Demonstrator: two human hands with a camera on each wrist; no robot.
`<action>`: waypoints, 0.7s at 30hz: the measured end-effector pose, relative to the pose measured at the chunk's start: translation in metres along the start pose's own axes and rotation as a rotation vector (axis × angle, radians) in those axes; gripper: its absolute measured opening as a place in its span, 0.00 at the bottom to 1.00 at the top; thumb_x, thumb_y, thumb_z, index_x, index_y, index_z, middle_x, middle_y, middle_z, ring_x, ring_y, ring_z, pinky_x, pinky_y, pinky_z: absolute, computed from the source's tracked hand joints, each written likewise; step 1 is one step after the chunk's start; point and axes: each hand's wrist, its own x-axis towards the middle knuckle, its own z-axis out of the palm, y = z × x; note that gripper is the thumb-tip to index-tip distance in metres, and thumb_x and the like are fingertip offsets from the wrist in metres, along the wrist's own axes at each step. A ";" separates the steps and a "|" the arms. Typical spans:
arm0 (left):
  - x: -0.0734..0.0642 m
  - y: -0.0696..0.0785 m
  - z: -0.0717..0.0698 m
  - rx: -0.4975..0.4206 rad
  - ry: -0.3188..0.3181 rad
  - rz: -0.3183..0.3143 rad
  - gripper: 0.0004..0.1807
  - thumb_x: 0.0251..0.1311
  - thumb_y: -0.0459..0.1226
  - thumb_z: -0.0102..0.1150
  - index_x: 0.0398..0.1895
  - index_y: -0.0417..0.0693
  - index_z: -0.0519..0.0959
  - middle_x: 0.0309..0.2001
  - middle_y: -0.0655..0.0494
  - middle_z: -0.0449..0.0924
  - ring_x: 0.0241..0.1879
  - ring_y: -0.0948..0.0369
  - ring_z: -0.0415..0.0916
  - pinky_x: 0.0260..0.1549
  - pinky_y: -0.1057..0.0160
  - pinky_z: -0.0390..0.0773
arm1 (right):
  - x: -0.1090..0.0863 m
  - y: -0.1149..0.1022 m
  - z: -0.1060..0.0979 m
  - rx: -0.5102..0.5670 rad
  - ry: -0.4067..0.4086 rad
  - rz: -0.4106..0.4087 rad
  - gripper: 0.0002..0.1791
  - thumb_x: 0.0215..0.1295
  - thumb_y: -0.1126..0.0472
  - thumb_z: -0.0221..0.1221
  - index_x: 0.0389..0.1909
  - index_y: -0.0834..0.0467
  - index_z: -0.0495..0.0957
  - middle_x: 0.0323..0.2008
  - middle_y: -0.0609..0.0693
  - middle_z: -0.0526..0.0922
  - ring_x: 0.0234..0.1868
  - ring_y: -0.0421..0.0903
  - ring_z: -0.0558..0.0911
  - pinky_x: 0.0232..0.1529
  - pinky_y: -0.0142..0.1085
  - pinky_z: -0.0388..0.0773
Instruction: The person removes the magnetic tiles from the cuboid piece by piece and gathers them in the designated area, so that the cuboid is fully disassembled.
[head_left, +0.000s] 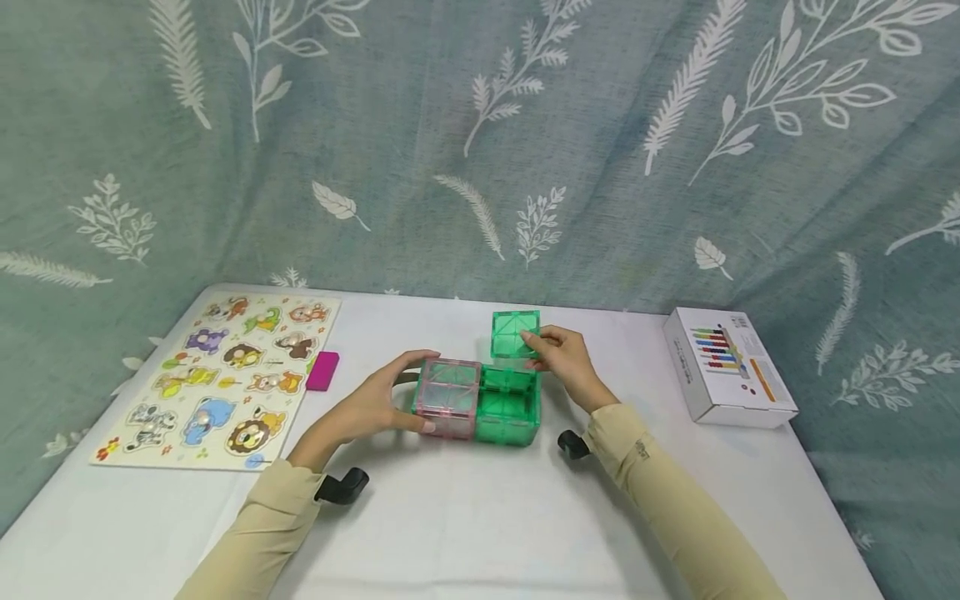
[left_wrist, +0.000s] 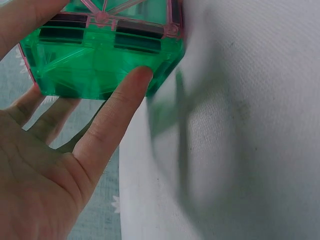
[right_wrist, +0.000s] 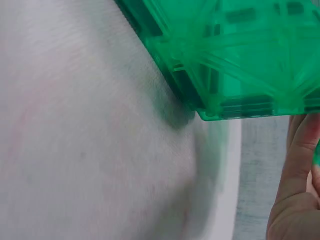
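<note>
Left of the open-topped green plastic cube (head_left: 507, 432), the left hand (head_left: 367, 408), spread wide, grips a pink-topped translucent plastic cube (head_left: 453, 387), thumb in front, fingers behind; its panels might part if squeezed hard. At the green cube's far side, the right hand (head_left: 567, 363) pinches a flat green translucent plastic tile (head_left: 507, 332) near its right edge. The tile looks light, stiff and slick, best held by its rim.

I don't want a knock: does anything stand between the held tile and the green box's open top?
Nothing visible does. The right hand pinches the tile near the green box; the left hand is aside, holding the pink-topped box.
</note>
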 end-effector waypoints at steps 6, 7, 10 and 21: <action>-0.005 0.002 -0.002 0.002 0.008 -0.031 0.56 0.40 0.37 0.82 0.75 0.62 0.61 0.74 0.50 0.64 0.75 0.41 0.59 0.69 0.31 0.59 | 0.011 0.003 0.000 0.086 -0.061 0.130 0.16 0.76 0.55 0.54 0.51 0.65 0.75 0.48 0.58 0.76 0.46 0.44 0.89 0.59 0.39 0.82; -0.005 0.002 -0.003 0.004 0.008 -0.032 0.56 0.40 0.38 0.82 0.75 0.61 0.60 0.75 0.50 0.64 0.75 0.40 0.59 0.70 0.31 0.59 | 0.014 0.004 0.000 0.074 -0.064 0.145 0.18 0.76 0.55 0.55 0.56 0.64 0.74 0.51 0.59 0.76 0.46 0.44 0.89 0.60 0.38 0.81; -0.007 0.001 -0.004 0.006 0.013 -0.035 0.56 0.40 0.38 0.82 0.75 0.60 0.60 0.75 0.51 0.63 0.75 0.40 0.59 0.70 0.31 0.59 | 0.023 0.008 0.003 0.051 -0.046 0.186 0.23 0.74 0.55 0.57 0.65 0.62 0.72 0.55 0.59 0.79 0.42 0.41 0.89 0.58 0.37 0.82; -0.014 -0.006 -0.012 0.010 0.026 -0.042 0.55 0.40 0.39 0.82 0.74 0.59 0.62 0.74 0.50 0.65 0.75 0.40 0.59 0.69 0.30 0.59 | 0.042 0.016 0.017 0.015 0.078 0.248 0.22 0.69 0.54 0.64 0.56 0.64 0.77 0.25 0.47 0.85 0.21 0.35 0.85 0.41 0.31 0.85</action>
